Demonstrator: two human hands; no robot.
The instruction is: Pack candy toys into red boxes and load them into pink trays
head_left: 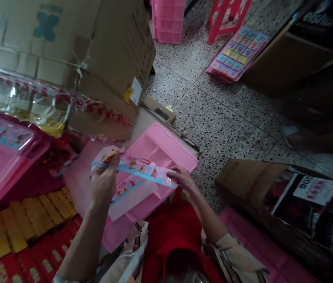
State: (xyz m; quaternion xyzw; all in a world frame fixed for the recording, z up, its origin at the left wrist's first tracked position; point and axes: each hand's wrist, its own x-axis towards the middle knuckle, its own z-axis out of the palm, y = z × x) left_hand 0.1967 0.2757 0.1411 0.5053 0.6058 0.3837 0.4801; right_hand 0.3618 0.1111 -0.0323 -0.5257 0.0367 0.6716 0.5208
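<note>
A printed pink-and-blue strip (143,166) with small cartoon figures is stretched between my two hands. My left hand (107,167) grips its left end, fingers closed. At the other end, my right hand (182,179) pinches the strip between thumb and fingers. Beneath it lies a pink plastic tray (181,147) divided into compartments, tilted across my lap area. Another printed strip (125,188) and a whitish sheet (134,200) rest on the tray under the held strip.
Large taped cardboard boxes (110,51) stand at upper left, above stacked pink trays (4,165). Yellow packs (28,216) and red packs (37,255) lie lower left. Printed cards (237,53) sit on the speckled floor (210,114). A person's foot (291,135) shows right, near a carton (243,177).
</note>
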